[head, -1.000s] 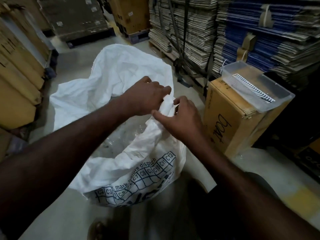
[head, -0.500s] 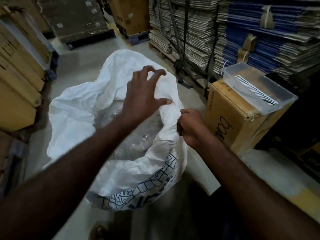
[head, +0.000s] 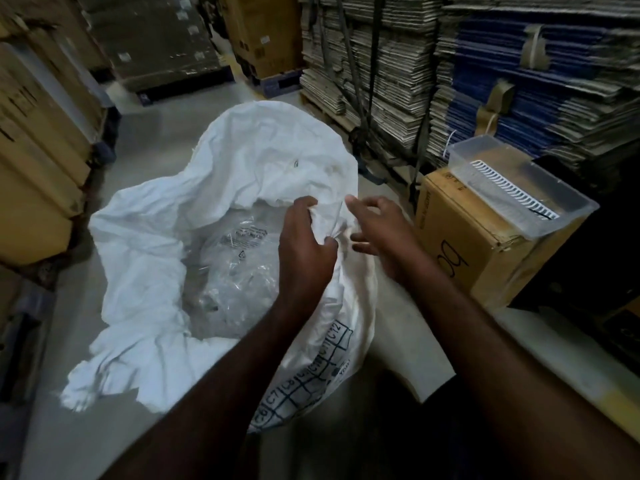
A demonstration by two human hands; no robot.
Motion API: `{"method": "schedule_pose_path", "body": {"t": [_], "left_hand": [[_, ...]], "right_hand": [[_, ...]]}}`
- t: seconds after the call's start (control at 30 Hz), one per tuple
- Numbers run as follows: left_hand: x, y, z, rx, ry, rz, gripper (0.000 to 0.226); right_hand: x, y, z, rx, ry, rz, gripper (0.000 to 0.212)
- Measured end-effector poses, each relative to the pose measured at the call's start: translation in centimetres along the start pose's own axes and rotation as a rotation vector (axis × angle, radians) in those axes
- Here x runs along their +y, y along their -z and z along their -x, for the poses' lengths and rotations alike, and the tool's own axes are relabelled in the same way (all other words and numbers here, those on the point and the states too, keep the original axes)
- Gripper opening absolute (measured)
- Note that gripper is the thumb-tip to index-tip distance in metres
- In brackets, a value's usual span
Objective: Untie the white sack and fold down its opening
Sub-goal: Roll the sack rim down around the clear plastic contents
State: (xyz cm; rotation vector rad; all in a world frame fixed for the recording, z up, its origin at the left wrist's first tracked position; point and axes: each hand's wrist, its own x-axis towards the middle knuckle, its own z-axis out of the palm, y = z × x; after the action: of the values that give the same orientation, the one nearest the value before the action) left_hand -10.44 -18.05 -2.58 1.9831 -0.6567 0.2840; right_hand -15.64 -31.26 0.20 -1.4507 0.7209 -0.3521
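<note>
Grey concrete floor [head: 166, 140], white sack [head: 145, 258], cardboard box [head: 485, 251] on it

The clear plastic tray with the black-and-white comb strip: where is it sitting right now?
In the head view, the clear plastic tray sits at right on top of the brown cardboard box, right of the white woven sack and in front of the stacked flattened cartons.

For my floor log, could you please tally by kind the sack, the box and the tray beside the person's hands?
White sack: 1
Brown cardboard box: 1
Clear plastic tray: 1
Total: 3
</note>
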Motion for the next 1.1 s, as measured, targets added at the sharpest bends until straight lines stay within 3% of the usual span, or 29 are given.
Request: {"method": "schedule_pose_path", "body": {"t": [0.07, 0.2, 0.33, 0.47, 0.53, 0.63, 0.73, 0.87, 0.97, 1.03, 1.1], "left_hand": [[0.3, -0.6, 0.6, -0.003, 0.009, -0.005, 0.067], [0.3, -0.4, 0.8, -0.021, 0.057, 0.064, 0.078], [0.7, -0.1, 1.1, -0.029, 0.054, 0.127, 0.086], [0.7, 0.7, 1.2, -0.025, 0.069, 0.181, 0.091], [0.9, 1.0, 1.5, -0.040, 0.061, 0.205, 0.093], [0.8, 0.9, 1.6, -0.051, 0.038, 0.193, 0.096], [0.7, 0.8, 1.7, -0.097, 0.020, 0.158, 0.100], [1.5, 1.0, 1.7, -0.180, -0.107, 0.106, 0.110], [2.6, 2.8, -0.8, -0.192, -0.282, -0.014, 0.085], [2.2, 4.0, -3.8, -0.217, -0.418, -0.259, 0.067], [1.5, 4.7, -7.0, -0.366, -0.460, -0.424, 0.066]], "right_hand": [[-0.5, -1.2, -0.5, -0.063, 0.001, -0.033, 0.087], [-0.3, -2.0, -2.0, -0.101, -0.057, -0.119, 0.113], [-0.4, -2.6, -2.1, -0.186, -0.101, -0.154, 0.092], [-0.7, -2.1, -2.6, -0.197, -0.223, -0.400, 0.085], [-0.8, -1.9, -2.5, -0.202, -0.209, -0.415, 0.066], [-1.4, -2.1, -2.4, -0.027, -0.086, -0.282, 0.044], [-3.0, -0.4, -3.9, 0.021, -0.055, -0.309, 0.041], [-3.7, 1.2, -3.0, -0.213, -0.127, -0.365, 0.040], [-3.6, 1.3, -1.5, -0.454, -0.167, -0.429, 0.036], [-3.8, 1.4, -1.4, -0.512, -0.196, -0.439, 0.043], [-3.7, 1.4, -1.5, -0.554, -0.218, -0.449, 0.052]]}}
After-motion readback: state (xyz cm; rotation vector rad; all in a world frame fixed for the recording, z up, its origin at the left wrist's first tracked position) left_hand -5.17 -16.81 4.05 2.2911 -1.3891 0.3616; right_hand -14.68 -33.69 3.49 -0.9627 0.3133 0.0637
